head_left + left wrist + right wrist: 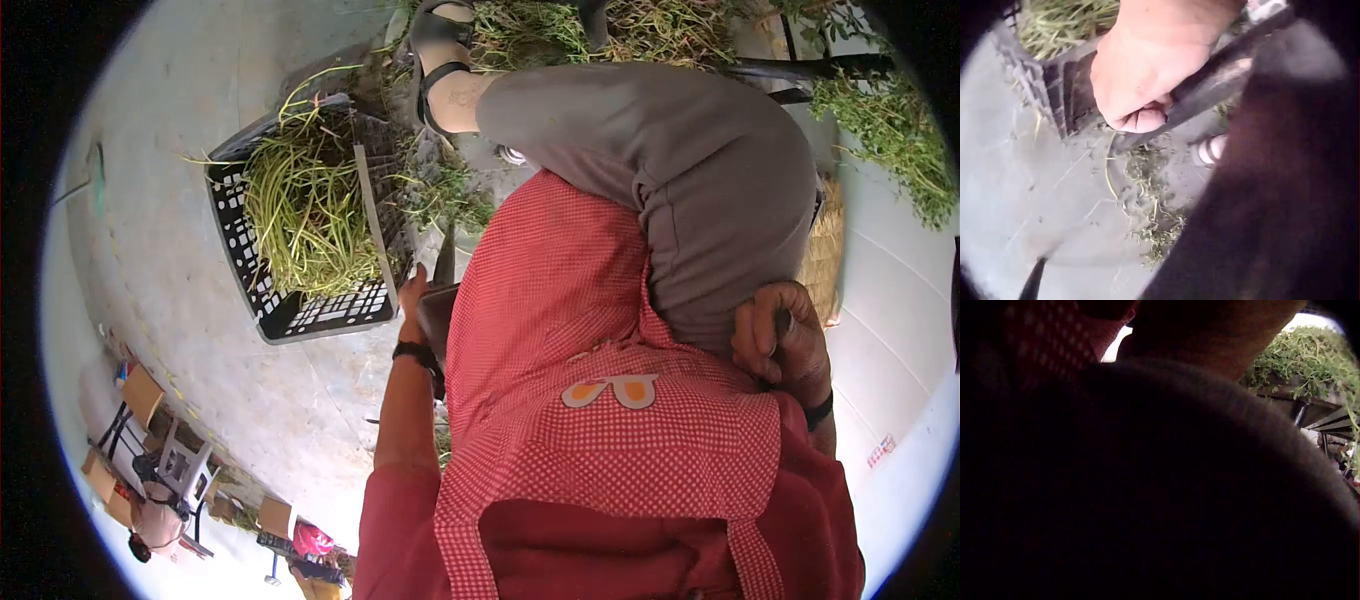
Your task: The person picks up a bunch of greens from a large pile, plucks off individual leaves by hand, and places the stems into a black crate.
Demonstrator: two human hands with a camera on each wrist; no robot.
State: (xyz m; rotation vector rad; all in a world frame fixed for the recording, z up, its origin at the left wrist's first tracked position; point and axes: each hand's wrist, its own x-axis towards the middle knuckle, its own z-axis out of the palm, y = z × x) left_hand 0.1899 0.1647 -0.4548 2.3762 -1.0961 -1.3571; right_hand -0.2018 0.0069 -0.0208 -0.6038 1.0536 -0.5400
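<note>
In the head view the left hand is beside the near side of a black crate of long green stems, next to a dark seat edge. The left wrist view shows that hand with curled fingers against a dark bar; whether it grips the bar is unclear. The right hand is over the grey trouser leg at the lap, its fingers curled around a small dark thing, partly hidden. Mostly dark cloth fills the right wrist view.
Loose greenery lies on the floor between crate and foot. More plants are at the upper right, near a woven straw item. At the lower left are another person, a pale stool and cardboard boxes.
</note>
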